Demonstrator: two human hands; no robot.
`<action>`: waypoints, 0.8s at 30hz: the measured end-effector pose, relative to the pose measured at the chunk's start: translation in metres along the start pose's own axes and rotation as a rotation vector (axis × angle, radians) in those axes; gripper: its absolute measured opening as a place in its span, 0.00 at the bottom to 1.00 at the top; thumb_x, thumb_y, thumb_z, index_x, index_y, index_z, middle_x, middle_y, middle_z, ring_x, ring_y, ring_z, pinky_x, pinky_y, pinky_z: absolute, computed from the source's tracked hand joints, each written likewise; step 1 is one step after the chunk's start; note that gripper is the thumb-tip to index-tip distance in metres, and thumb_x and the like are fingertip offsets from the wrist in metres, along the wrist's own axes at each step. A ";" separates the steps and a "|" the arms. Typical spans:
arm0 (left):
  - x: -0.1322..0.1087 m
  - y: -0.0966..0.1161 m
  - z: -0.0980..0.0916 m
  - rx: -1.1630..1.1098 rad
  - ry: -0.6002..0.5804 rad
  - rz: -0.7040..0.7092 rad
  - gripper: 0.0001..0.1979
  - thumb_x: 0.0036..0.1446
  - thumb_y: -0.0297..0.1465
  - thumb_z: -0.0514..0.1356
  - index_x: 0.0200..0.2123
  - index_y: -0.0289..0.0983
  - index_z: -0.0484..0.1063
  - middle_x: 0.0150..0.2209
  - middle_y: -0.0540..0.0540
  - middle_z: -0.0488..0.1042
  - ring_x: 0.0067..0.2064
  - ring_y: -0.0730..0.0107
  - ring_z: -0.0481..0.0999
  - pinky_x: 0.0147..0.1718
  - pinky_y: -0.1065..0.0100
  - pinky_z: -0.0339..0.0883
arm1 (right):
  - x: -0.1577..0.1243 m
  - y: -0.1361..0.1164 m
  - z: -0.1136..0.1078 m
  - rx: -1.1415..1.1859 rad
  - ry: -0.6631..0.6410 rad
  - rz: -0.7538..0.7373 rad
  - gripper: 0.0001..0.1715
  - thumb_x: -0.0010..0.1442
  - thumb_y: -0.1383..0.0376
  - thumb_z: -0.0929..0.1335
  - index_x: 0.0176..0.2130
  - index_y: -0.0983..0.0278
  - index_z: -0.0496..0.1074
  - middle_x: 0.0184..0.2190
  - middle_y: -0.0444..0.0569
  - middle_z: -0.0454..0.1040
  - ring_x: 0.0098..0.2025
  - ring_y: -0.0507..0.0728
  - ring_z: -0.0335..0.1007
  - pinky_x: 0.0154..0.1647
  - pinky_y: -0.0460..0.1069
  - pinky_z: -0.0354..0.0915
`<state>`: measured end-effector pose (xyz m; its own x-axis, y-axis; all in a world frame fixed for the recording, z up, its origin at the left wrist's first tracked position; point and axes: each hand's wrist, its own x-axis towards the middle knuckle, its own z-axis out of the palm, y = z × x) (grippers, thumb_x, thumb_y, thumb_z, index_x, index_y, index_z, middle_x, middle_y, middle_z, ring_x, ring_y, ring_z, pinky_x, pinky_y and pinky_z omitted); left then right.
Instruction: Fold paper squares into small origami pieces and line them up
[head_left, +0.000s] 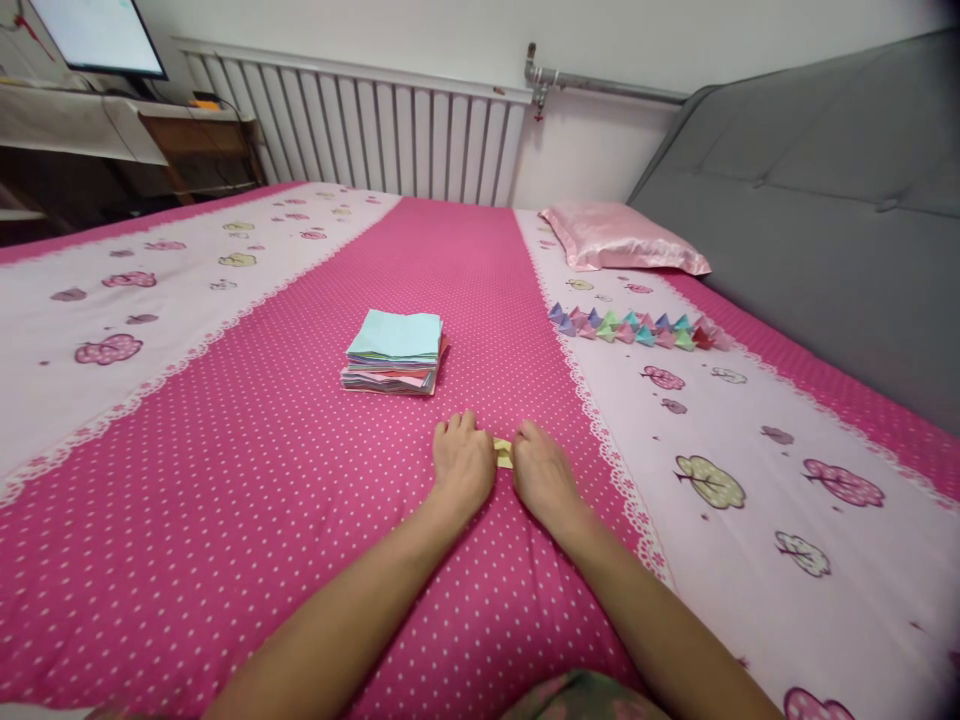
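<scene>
A small piece of folded yellow paper [503, 453] shows between my two hands, low over the pink dotted bedspread. My left hand [463, 460] is closed on its left end, and my right hand [543, 470] grips the right end. Both hands cover most of the paper, so its full shape is hidden. Ahead and to the left lies a stack of coloured paper squares [395, 350], a light blue sheet on top. Off to the right, several small folded paper pieces [637, 328] in mixed colours stand in rows.
A pink pillow [622, 237] rests at the far right by the grey padded headboard [817, 190]. Behind the bed are a white radiator [360, 125] and a pipe [607, 85]. A desk [195, 150] with a monitor [101, 38] stands at the far left.
</scene>
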<state>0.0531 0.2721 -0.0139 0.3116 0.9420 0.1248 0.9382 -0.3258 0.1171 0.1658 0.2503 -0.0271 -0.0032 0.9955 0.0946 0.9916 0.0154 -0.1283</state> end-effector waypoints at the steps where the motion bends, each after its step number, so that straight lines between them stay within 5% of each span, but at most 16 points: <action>1: 0.000 0.000 0.000 -0.002 -0.002 -0.005 0.14 0.56 0.30 0.50 0.31 0.35 0.77 0.35 0.40 0.71 0.41 0.58 0.67 0.38 0.60 0.57 | -0.001 -0.001 -0.001 0.020 0.005 0.018 0.15 0.61 0.74 0.56 0.33 0.67 0.69 0.31 0.50 0.69 0.30 0.54 0.61 0.27 0.48 0.49; 7: -0.004 -0.003 0.000 -0.012 0.020 0.023 0.14 0.57 0.31 0.51 0.30 0.36 0.76 0.36 0.40 0.70 0.40 0.59 0.67 0.37 0.61 0.57 | -0.004 -0.002 -0.002 0.050 0.053 0.108 0.19 0.63 0.71 0.55 0.32 0.64 0.71 0.30 0.48 0.70 0.29 0.54 0.62 0.26 0.49 0.49; 14: -0.004 -0.010 0.010 -0.116 0.108 0.091 0.11 0.54 0.32 0.54 0.28 0.36 0.75 0.35 0.41 0.69 0.39 0.59 0.68 0.37 0.60 0.60 | -0.004 0.006 0.000 0.000 0.047 -0.046 0.15 0.61 0.69 0.58 0.32 0.65 0.73 0.36 0.52 0.72 0.38 0.57 0.66 0.30 0.48 0.56; 19: 0.003 -0.022 0.017 -0.545 0.163 0.190 0.07 0.48 0.31 0.59 0.32 0.36 0.75 0.38 0.44 0.69 0.40 0.66 0.69 0.41 0.65 0.63 | -0.005 0.024 -0.008 0.315 0.093 -0.179 0.10 0.59 0.63 0.63 0.36 0.64 0.72 0.39 0.50 0.72 0.37 0.54 0.68 0.35 0.47 0.62; 24: 0.011 -0.029 0.016 -1.026 0.161 0.047 0.12 0.43 0.26 0.59 0.35 0.35 0.74 0.37 0.44 0.71 0.38 0.70 0.71 0.38 0.69 0.66 | -0.003 0.041 -0.014 0.711 0.060 -0.204 0.25 0.48 0.59 0.71 0.46 0.63 0.69 0.40 0.50 0.73 0.35 0.54 0.70 0.37 0.49 0.66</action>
<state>0.0320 0.2929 -0.0313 0.2500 0.9293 0.2719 0.3228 -0.3448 0.8814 0.2083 0.2465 -0.0187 -0.1506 0.9600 0.2363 0.6489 0.2763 -0.7089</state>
